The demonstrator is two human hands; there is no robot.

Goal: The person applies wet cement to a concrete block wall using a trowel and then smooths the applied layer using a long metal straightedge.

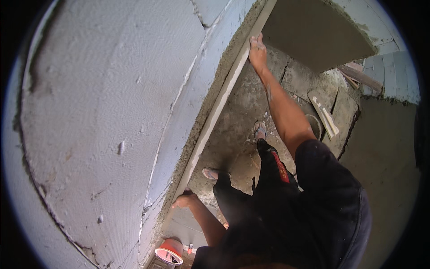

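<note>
Head camera footage showed a person's right hand (258, 53) and left hand (182, 200) clamped around a long pale strip (218, 110), the right farther up it, the left near its lower end, as it lay along the mortar edge (190, 145) of a whitish wall (103, 112) near a red bucket (170, 249).
</note>
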